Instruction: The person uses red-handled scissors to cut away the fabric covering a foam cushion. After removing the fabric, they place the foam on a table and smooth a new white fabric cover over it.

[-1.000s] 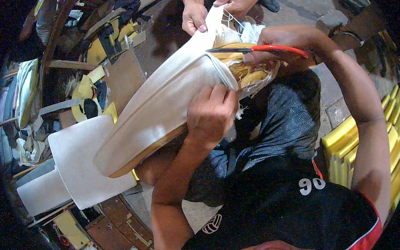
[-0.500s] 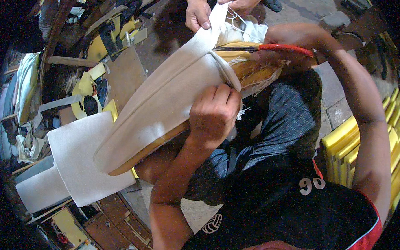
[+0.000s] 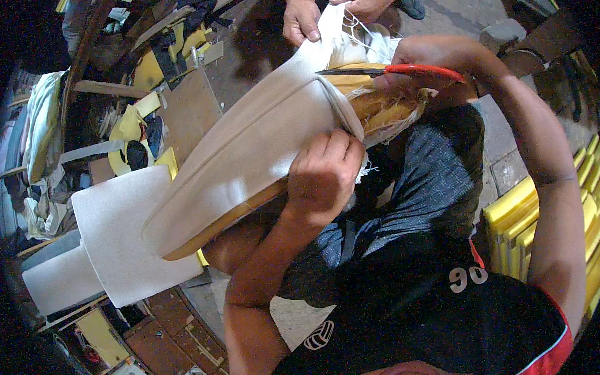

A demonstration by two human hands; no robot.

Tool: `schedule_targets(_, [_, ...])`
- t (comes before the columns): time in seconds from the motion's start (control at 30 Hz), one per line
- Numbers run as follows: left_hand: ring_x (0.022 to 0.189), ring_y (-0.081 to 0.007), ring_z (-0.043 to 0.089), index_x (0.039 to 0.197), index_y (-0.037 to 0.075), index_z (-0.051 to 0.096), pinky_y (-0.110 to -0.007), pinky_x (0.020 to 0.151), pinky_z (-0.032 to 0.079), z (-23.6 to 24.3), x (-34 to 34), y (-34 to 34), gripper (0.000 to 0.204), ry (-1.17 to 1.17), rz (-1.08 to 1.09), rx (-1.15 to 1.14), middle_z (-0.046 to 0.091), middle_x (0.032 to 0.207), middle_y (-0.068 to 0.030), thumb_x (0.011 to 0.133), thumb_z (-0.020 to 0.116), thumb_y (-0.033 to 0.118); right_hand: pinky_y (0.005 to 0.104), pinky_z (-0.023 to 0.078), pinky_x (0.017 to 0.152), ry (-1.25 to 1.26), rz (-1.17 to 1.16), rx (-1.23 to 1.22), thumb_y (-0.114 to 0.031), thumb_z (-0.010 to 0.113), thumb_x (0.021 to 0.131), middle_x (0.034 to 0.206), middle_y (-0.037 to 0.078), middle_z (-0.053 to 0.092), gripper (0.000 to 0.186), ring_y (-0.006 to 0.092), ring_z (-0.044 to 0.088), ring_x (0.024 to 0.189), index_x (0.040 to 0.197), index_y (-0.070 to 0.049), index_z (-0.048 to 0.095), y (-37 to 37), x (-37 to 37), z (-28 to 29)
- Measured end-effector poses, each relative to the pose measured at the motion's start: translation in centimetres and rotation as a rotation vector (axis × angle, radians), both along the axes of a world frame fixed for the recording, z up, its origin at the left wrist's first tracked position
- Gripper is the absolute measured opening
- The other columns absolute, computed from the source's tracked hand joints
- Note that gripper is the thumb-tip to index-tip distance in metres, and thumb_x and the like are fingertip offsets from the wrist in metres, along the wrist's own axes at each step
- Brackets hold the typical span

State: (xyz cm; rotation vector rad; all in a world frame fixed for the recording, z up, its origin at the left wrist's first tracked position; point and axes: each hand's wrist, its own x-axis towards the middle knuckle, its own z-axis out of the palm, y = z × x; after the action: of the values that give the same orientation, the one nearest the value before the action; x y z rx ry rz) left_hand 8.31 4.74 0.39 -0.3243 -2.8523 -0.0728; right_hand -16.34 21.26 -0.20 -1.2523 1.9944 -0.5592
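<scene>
A long upholstered cushion piece (image 3: 245, 143) lies slantwise across my lap, covered in beige fabric over yellow foam. My left hand (image 3: 327, 170) is closed on the cover's edge fold near its right end. In my right hand (image 3: 421, 51) is a pair of scissors (image 3: 425, 71) with red handles. Their dark blades point left, against the cover beside exposed yellow foam (image 3: 383, 108) and frayed white threads. Beyond them, another person's hands (image 3: 302, 22) pull up a whitish flap of the cover (image 3: 328, 38). The right hand's fingertips are partly hidden.
A pale padded panel (image 3: 133, 236) lies at the left, next to a narrower pale piece (image 3: 62, 278). Stacked yellow foam slabs (image 3: 512, 216) stand at the right. Foam scraps (image 3: 129, 130), a brown board (image 3: 190, 105) and wood offcuts litter the floor at the far left.
The scissors and my right hand have shifted slightly left. The other person's hands have moved a little to the right. My left hand keeps its grip on the fold.
</scene>
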Motion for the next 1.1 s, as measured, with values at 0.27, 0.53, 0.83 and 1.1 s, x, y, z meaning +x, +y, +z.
schedule_targets(0.27, [0.074,-0.0233,0.057,0.083,0.01,0.062,-0.035,0.061,0.052,0.3,0.2,0.1,0.01,-0.025,0.002,0.003,0.052,0.082,-0.0059,0.074,0.062,0.014,0.0306,0.049,0.056,-0.119,0.082,0.177,-0.058,0.059,0.092,0.067,0.007,0.068,0.063,0.0135,0.061,0.06,0.083,0.003,0.072,-1.5,0.0,2.4])
schedule_targets(0.53, [0.076,-0.0232,0.058,0.086,0.007,0.064,-0.035,0.064,0.053,0.3,0.7,-0.3,0.014,-0.068,-0.039,0.073,0.054,0.086,-0.0072,0.074,0.062,0.013,0.0299,0.051,0.059,-0.104,0.071,0.171,-0.054,0.059,0.094,0.068,0.006,0.069,0.059,0.014,0.064,0.063,0.083,0.003,0.072,-1.0,-0.1,2.0])
schedule_targets(0.83, [0.08,-0.0238,0.057,0.087,0.005,0.064,-0.035,0.068,0.052,0.4,1.4,-0.3,0.014,-0.141,-0.096,0.087,0.055,0.087,-0.0087,0.075,0.06,0.012,0.0282,0.051,0.059,-0.322,0.021,0.146,-0.051,0.059,0.096,0.067,0.005,0.067,0.057,0.0125,0.063,0.062,0.078,0.003,0.07,-1.5,0.2,2.7])
schedule_targets(1.1, [0.102,-0.0276,0.057,0.098,0.0,0.067,-0.035,0.09,0.052,-0.7,4.2,-0.3,0.027,-0.06,-0.086,0.117,0.059,0.11,-0.0169,0.075,0.061,0.013,0.0317,0.045,0.057,-0.044,0.053,0.136,-0.057,0.057,0.093,0.064,0.004,0.063,0.061,0.0121,0.055,0.06,0.08,0.001,0.069,-1.1,0.4,3.0])
